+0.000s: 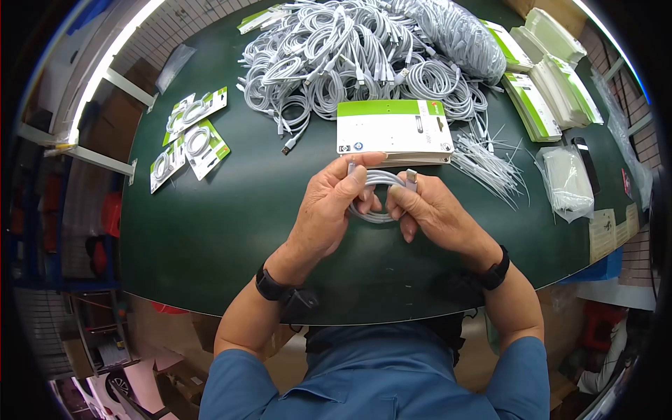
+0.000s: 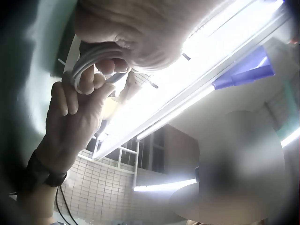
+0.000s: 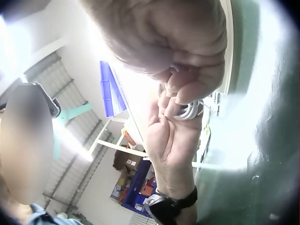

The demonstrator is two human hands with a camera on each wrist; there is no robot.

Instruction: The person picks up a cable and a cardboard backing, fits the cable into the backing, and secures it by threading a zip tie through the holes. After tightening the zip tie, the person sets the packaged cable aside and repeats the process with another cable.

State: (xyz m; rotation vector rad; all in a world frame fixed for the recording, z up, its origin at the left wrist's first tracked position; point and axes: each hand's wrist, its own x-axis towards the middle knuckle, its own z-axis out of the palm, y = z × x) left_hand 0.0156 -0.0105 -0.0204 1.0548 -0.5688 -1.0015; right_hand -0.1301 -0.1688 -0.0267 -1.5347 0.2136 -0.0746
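Observation:
Both hands hold a coiled grey-white cable (image 1: 378, 215) above the green table, in front of a stack of green and white cards (image 1: 392, 133). The left hand (image 1: 327, 203) pinches the coil's left side, with one connector rising by its thumb. On the coil's right side, the right hand (image 1: 437, 210) grips it beside an upright plug (image 1: 411, 176). The left wrist view shows the coil (image 2: 96, 55) between the left hand (image 2: 136, 33) and right hand (image 2: 75, 117). In the right wrist view, fingers of the right hand (image 3: 173, 42) partly hide the coil (image 3: 190, 111).
A large heap of coiled cables (image 1: 336, 56) covers the table's back. Loose white ties (image 1: 490, 168) lie right of the cards. Carded cables (image 1: 198, 143) lie at the left. More card stacks (image 1: 532, 105), a clear bag (image 1: 565, 182) and a dark object (image 1: 585, 164) are at the right.

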